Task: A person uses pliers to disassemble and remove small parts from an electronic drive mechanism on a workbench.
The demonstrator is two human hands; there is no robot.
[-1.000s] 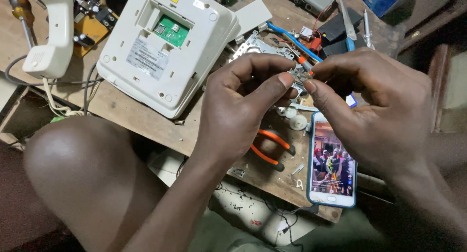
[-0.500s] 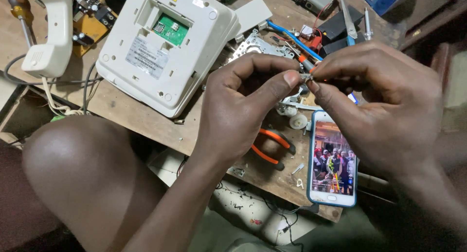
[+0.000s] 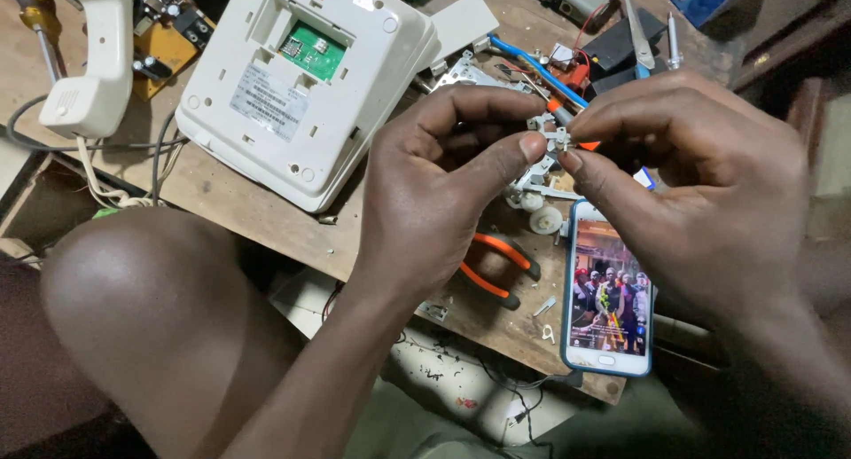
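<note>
I pinch a tiny metal part [image 3: 558, 140] between my left hand [image 3: 443, 184] and right hand [image 3: 700, 184] above the bench [image 3: 222, 193], the white phone base [image 3: 306, 78] lying opened, work seemingly unfinished.

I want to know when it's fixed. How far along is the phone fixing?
Done: the white phone base lies upside down, its hatch off, showing a green circuit board. In hand: the left hand and right hand pinch a tiny metal part between fingertips. Left: the hatch is uncovered, and the handset lies off to the side.
</note>
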